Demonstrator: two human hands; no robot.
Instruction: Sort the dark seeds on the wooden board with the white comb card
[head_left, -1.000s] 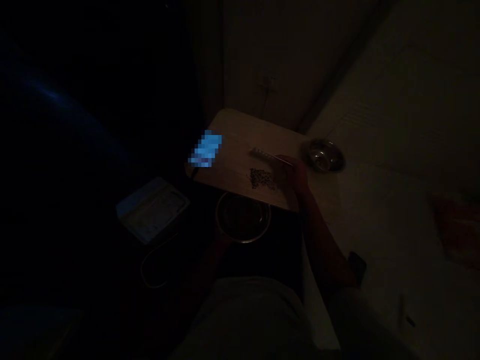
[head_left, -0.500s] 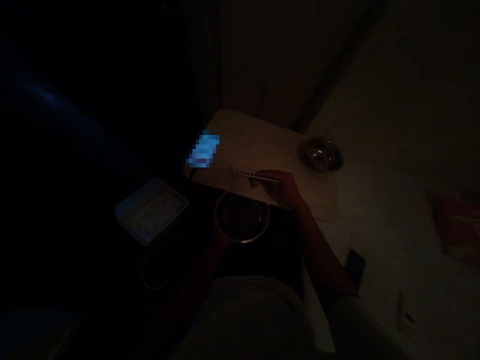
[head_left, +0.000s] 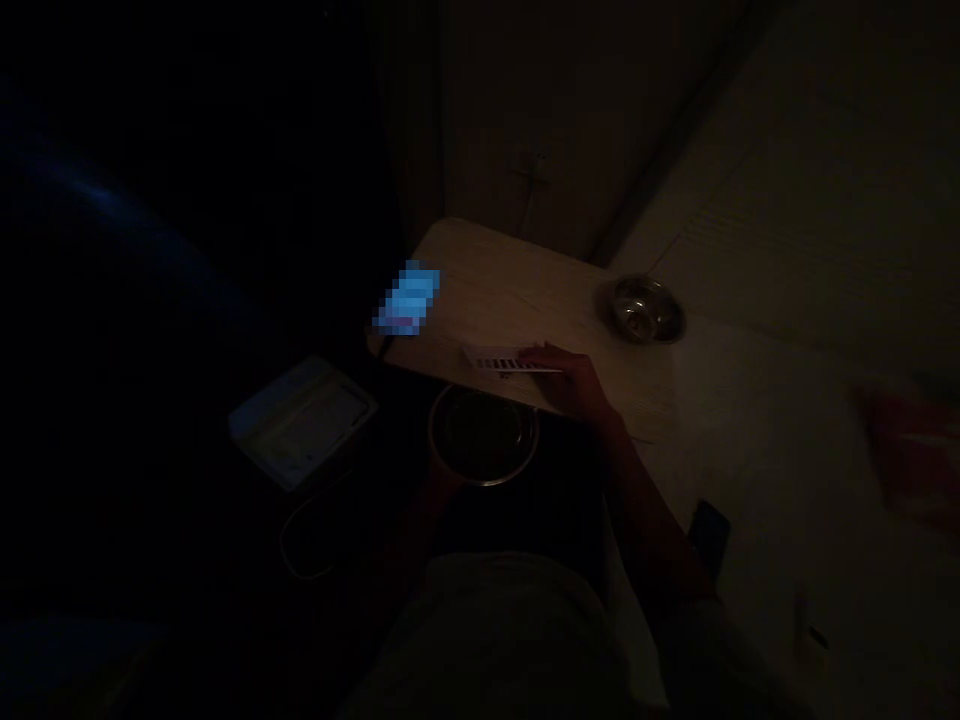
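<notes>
The room is very dark. My right hand (head_left: 574,382) is closed on a flat pale blade-like tool (head_left: 501,360), which lies low at the near edge of a light wooden board (head_left: 517,290). Just under that edge sits a round metal bowl (head_left: 484,435). My left hand (head_left: 439,485) reaches to the bowl's near left rim and seems to hold it; its fingers are lost in the dark. The dark chopped pile is hidden by the tool and hand.
A small metal bowl (head_left: 646,308) stands at the board's right end. A glowing blue screen (head_left: 409,297) lies on its left end. A white box (head_left: 304,420) with a cord sits left. A dark phone (head_left: 709,528) lies on the pale surface right.
My right hand drew the flat tool from mid-board toward the near edge above the bowl, sweeping over the dark chopped pile, which no longer shows.
</notes>
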